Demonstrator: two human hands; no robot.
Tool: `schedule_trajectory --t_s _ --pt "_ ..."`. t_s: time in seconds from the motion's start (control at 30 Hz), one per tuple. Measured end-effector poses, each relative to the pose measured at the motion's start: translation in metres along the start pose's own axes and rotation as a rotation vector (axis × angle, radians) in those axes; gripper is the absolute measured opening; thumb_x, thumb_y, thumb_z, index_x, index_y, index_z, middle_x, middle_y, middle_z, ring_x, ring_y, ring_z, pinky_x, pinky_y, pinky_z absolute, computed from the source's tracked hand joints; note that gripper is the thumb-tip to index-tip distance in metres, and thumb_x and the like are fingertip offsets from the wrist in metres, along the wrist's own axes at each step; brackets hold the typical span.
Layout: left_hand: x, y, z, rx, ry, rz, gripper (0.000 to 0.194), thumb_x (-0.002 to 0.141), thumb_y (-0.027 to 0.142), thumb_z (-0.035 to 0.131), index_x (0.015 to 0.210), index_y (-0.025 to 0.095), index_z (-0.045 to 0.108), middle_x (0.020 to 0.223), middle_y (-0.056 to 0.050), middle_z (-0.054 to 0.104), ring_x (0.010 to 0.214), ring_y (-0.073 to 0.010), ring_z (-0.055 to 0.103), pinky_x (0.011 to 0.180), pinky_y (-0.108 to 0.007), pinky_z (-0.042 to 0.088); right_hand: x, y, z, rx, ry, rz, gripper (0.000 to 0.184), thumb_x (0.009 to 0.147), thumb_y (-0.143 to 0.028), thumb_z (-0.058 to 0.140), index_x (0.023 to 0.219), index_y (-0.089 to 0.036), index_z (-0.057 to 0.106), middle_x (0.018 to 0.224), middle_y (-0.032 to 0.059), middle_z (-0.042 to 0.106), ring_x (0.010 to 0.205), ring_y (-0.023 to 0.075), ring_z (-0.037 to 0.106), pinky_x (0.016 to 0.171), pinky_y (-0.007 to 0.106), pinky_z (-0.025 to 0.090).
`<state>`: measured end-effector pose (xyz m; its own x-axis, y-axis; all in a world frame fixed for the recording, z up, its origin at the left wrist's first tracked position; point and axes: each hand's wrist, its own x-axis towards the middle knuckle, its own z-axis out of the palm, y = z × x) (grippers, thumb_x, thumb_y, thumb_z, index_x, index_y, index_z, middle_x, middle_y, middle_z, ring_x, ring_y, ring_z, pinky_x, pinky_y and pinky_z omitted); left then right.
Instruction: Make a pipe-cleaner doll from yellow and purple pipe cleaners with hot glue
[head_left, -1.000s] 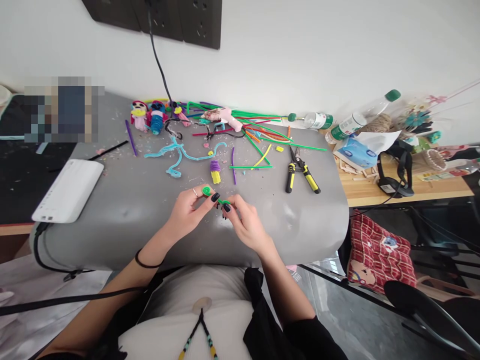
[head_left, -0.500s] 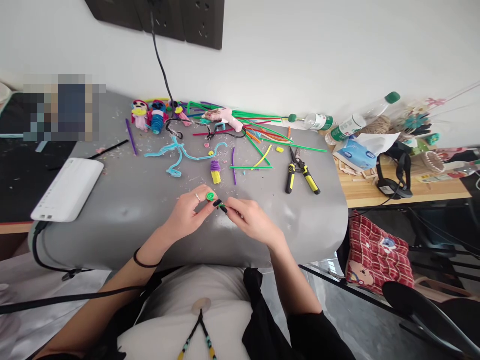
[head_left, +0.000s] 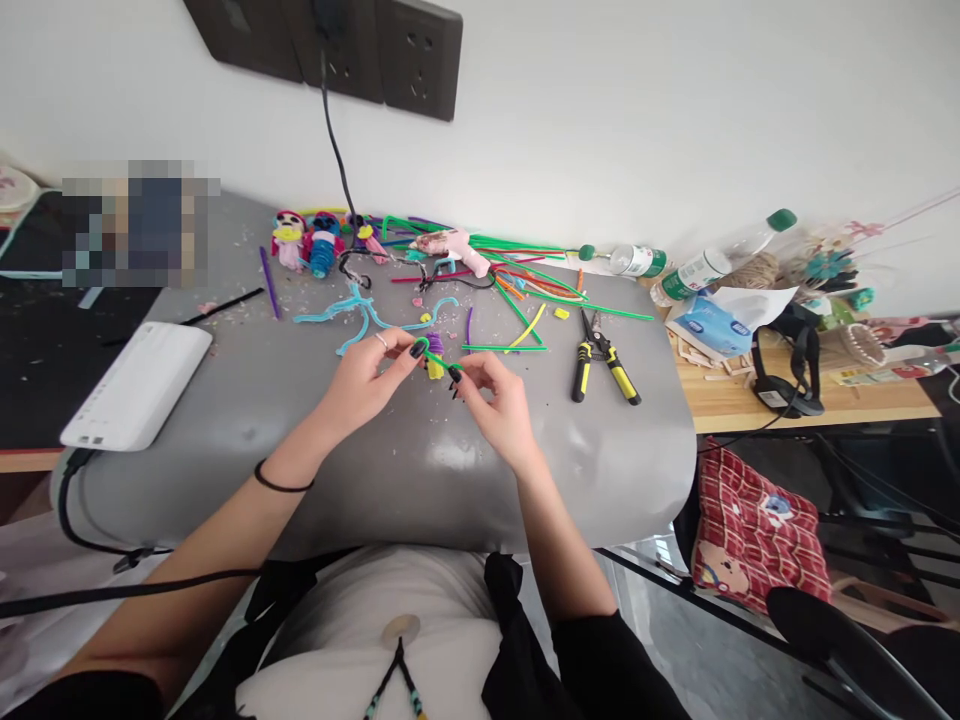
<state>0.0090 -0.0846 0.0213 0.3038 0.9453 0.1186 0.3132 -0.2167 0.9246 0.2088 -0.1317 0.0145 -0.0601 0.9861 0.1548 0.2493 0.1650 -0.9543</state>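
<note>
A short green pipe cleaner [head_left: 436, 358] with a curled left end is stretched between my hands above the table. My left hand [head_left: 375, 372] pinches it near the curl, and my right hand [head_left: 491, 398] pinches its other end. Just behind it lies a small purple and yellow pipe-cleaner piece [head_left: 435, 345], partly covered by the green one. Farther back is a light blue branching pipe-cleaner shape [head_left: 364, 308], its lower limb partly hidden by my left hand. Yellow-handled pliers [head_left: 600, 358] lie with jaws apart to the right of my right hand.
A pink glue gun [head_left: 454, 248] lies among loose pipe cleaners [head_left: 525, 250] along the wall, near small finished dolls [head_left: 322, 245]. At the left sits a white power bank [head_left: 139, 385] with a cable. Bottles [head_left: 690, 277] and a tissue pack [head_left: 712, 325] are on the right.
Both hands have risen toward the back of the table and drawn slightly apart. More of the green pipe cleaner now shows between them, and it overlaps the purple and yellow piece.
</note>
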Motion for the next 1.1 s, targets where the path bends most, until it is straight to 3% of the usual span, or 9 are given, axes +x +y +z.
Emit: schedule_trajectory --t_s 0.23,0.33,0.43,0.6,0.73,0.97,1.1 --pt "0.085 -0.007 -0.023 0.035 0.028 0.072 0.048 0.092 0.068 0.057 0.091 0.021 0.064 0.088 -0.006 0.073 0.082 -0.0228 0.07 0.077 -0.033 0.056 0.102 0.001 -0.024 -0.195 -0.118 -0.251 0.012 0.098 -0.03 0.057 0.098 -0.021 0.064 0.086 0.0024 0.066 0.078 0.0154 0.061 0.068 0.027 0.048" --pt "0.116 -0.012 -0.023 -0.007 0.137 0.093 0.051 0.087 0.072 0.061 0.087 0.021 0.062 0.083 -0.006 0.072 0.078 -0.0228 0.07 0.073 -0.033 0.057 0.147 0.007 -0.022 -0.114 -0.109 -0.213 0.02 0.098 -0.042 0.059 0.097 -0.021 0.062 0.081 0.0002 0.064 0.072 0.0146 0.058 0.067 0.027 0.048" --pt "0.129 -0.014 -0.02 -0.029 0.205 0.094 0.05 0.088 0.07 0.061 0.087 0.021 0.062 0.078 -0.006 0.072 0.073 -0.0215 0.069 0.068 -0.032 0.057 0.17 0.018 -0.013 0.024 -0.116 -0.164 0.03 0.095 -0.052 0.064 0.099 -0.022 0.063 0.082 -0.0002 0.065 0.07 0.0143 0.058 0.065 0.027 0.048" --pt "0.121 -0.021 -0.018 0.037 0.218 0.114 0.039 0.092 0.058 0.062 0.092 0.019 0.069 0.077 -0.005 0.075 0.068 -0.0197 0.07 0.062 -0.029 0.056 0.164 0.041 0.0 0.141 -0.073 -0.093 0.04 0.093 -0.061 0.065 0.094 -0.021 0.063 0.077 0.0002 0.067 0.069 0.0154 0.061 0.068 0.029 0.052" --pt "0.112 -0.028 -0.022 0.049 0.171 0.065 0.033 0.089 0.05 0.066 0.096 0.019 0.074 0.08 -0.006 0.078 0.067 -0.0206 0.072 0.063 -0.031 0.06 0.156 0.051 0.002 0.124 -0.036 -0.065 0.038 0.093 -0.059 0.065 0.093 -0.02 0.065 0.077 0.0006 0.067 0.068 0.0147 0.062 0.069 0.029 0.051" --pt "0.101 -0.034 -0.028 0.135 0.13 0.034 0.03 0.089 0.048 0.068 0.095 0.02 0.077 0.09 -0.007 0.082 0.076 -0.024 0.077 0.073 -0.035 0.065 0.152 0.047 0.002 0.058 -0.064 -0.062 0.033 0.095 -0.052 0.064 0.09 -0.02 0.068 0.08 0.0027 0.071 0.071 0.0161 0.064 0.069 0.029 0.051" --pt "0.098 -0.035 -0.03 0.203 0.125 0.115 0.024 0.094 0.041 0.063 0.094 0.022 0.077 0.088 -0.006 0.081 0.075 -0.022 0.076 0.068 -0.032 0.063 0.149 0.041 0.002 0.038 -0.087 -0.04 0.035 0.095 -0.052 0.063 0.081 -0.02 0.067 0.073 0.0021 0.069 0.066 0.0152 0.061 0.066 0.029 0.049"
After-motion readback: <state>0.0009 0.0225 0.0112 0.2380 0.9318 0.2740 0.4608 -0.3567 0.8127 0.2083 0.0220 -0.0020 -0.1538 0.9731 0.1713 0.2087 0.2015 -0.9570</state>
